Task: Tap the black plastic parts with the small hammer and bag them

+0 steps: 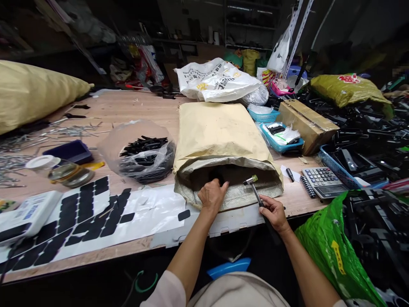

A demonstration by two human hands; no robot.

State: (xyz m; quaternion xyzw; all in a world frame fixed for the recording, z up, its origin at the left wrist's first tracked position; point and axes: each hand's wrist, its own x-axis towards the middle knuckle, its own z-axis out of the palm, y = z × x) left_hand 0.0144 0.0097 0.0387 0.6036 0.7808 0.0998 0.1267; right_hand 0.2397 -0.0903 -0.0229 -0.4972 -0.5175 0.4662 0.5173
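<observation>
A tan woven paper sack (220, 132) lies on the table with its mouth facing me. My left hand (211, 194) is at this mouth, fingers curled in over the lower edge and thumb to the right. Something dark lies just beyond its fingers, too shadowed to make out. Right of it, my right hand (274, 212) is closed around a small hammer-like tool (255, 192) with a metal shaft, a dark grip and a yellowish end on its head. The tool's head stands before the sack's opening. The sack's inside is mostly dark.
Left of the sack are a clear bag of black parts (143, 157), a glass jar (70, 174) and sheets of black stickers (86, 204). To the right stand a calculator (322, 181), a cardboard box (306, 123) and a green bag of black parts (332, 238).
</observation>
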